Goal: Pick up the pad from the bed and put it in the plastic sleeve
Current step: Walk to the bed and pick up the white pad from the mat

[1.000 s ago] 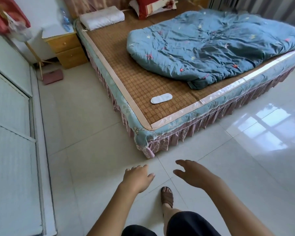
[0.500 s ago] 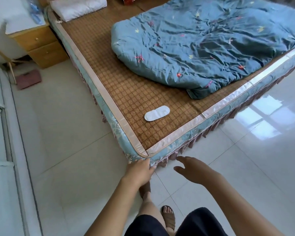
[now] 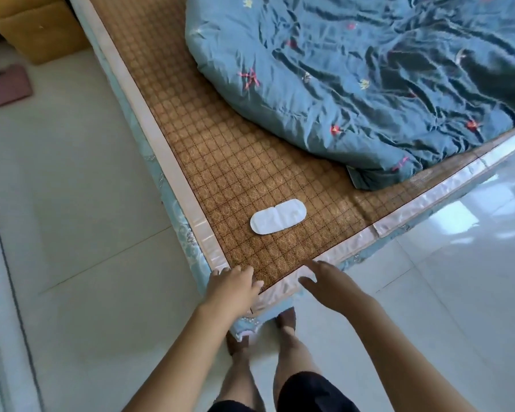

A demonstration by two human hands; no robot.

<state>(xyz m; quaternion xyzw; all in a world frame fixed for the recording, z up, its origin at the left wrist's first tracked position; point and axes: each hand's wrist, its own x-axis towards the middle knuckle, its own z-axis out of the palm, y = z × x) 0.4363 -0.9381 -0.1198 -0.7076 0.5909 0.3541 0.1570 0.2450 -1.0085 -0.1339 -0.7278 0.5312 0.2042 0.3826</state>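
A white oval pad (image 3: 278,216) lies flat on the brown woven mat of the bed (image 3: 214,162), near the bed's front corner. My left hand (image 3: 232,285) hovers over that corner, fingers loosely curled, holding nothing. My right hand (image 3: 329,285) is beside it over the mat's pale border, fingers spread, empty. Both hands are a short way in front of the pad and do not touch it. No plastic sleeve shows in this view.
A crumpled blue quilt (image 3: 369,78) covers the far right of the bed. A wooden nightstand (image 3: 36,28) and a pink flat object (image 3: 5,86) sit on the tiled floor at upper left. My legs stand against the bed corner.
I have stepped up to the bed corner. Both hands have moved forward from over the floor to over the corner of the mat, closer to the pad.
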